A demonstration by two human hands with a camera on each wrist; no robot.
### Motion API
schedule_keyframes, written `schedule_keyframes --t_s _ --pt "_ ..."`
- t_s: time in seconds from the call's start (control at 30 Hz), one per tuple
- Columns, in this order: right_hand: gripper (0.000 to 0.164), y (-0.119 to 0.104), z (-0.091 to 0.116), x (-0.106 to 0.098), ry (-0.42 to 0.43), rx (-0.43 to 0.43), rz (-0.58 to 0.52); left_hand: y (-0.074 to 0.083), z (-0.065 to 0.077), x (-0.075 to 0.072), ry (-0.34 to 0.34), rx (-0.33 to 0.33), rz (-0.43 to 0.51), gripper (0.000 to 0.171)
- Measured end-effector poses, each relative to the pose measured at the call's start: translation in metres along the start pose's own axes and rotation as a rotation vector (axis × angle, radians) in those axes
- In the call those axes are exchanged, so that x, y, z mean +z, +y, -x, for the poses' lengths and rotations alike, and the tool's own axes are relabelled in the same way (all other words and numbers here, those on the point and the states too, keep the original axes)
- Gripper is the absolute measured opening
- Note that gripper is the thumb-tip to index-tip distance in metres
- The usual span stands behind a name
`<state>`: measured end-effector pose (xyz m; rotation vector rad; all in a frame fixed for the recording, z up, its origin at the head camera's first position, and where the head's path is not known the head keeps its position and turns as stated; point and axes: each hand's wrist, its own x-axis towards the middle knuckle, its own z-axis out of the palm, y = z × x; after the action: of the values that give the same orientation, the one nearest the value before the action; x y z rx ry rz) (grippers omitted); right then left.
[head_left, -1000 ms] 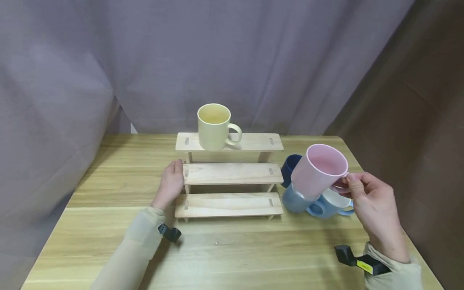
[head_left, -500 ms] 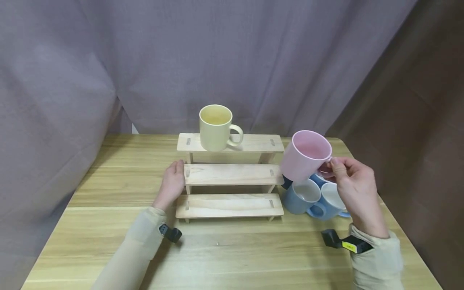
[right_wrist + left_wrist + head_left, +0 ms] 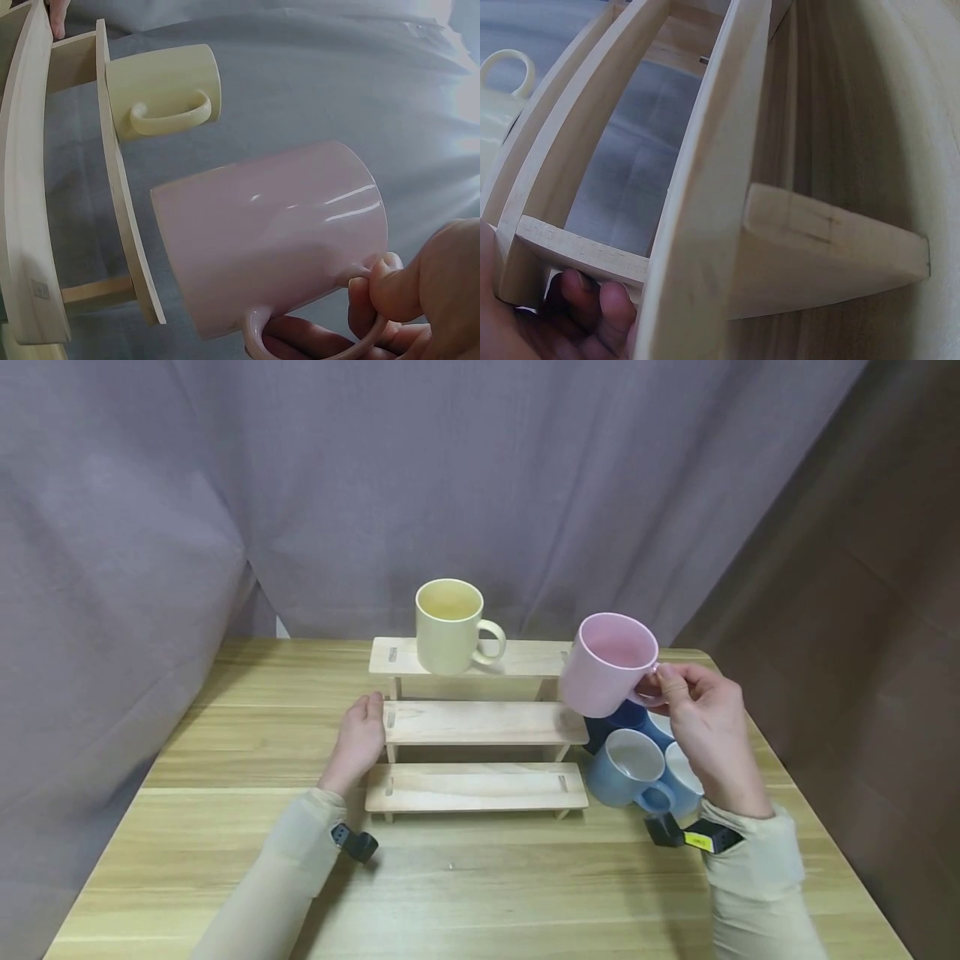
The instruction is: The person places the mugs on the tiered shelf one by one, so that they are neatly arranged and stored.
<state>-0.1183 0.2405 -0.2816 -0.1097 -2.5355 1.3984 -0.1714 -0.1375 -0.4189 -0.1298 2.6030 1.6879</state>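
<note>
Left of the rack: a beige left sleeve (image 3: 277, 868) lay over the wooden table (image 3: 450, 902), a small black camera (image 3: 354, 842) strapped at the wrist. The left hand (image 3: 355, 743) was at the left end of the rack, fingers curled under the end of the middle shelf; clamped on the rack.

Reference object: three-tier wooden rack (image 3: 480, 723), standing on the table, a grey curtain (image 3: 480, 468) behind it. A yellow mug (image 3: 442, 643) stood upright on the rack's top shelf, left of that shelf's middle, handle to the right.

Pink mug (image 3: 600, 668): in the air by the right end of the rack, apart from the top shelf in the right wrist view; mouth upward, leaning slightly right.

Right of the rack, on the table: a group of blue mugs, a light blue mug (image 3: 617, 783) foremost, others partly hidden.

Farther right of the rack: the right hand (image 3: 708, 727), thumb and fingers together, pinching the pink mug's handle.
</note>
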Motion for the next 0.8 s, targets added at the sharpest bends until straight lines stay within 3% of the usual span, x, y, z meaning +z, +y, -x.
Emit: schedule_keyframes --t_s 0.33,0.57,0.8 --pt "0.044 -0.006 -0.014 0.012 -0.007 -0.042 -0.023 -0.001 -0.001 0.0 -0.011 0.001 0.01 0.071" --pt "0.046 -0.011 -0.029 0.023 -0.022 -0.009 -0.039 -0.001 -0.001 0.0 0.002 0.0 0.01 0.066" --pt "0.045 -0.01 -0.042 0.036 -0.022 -0.006 -0.08 -0.002 -0.002 0.0 -0.007 -0.004 0.016 0.071"
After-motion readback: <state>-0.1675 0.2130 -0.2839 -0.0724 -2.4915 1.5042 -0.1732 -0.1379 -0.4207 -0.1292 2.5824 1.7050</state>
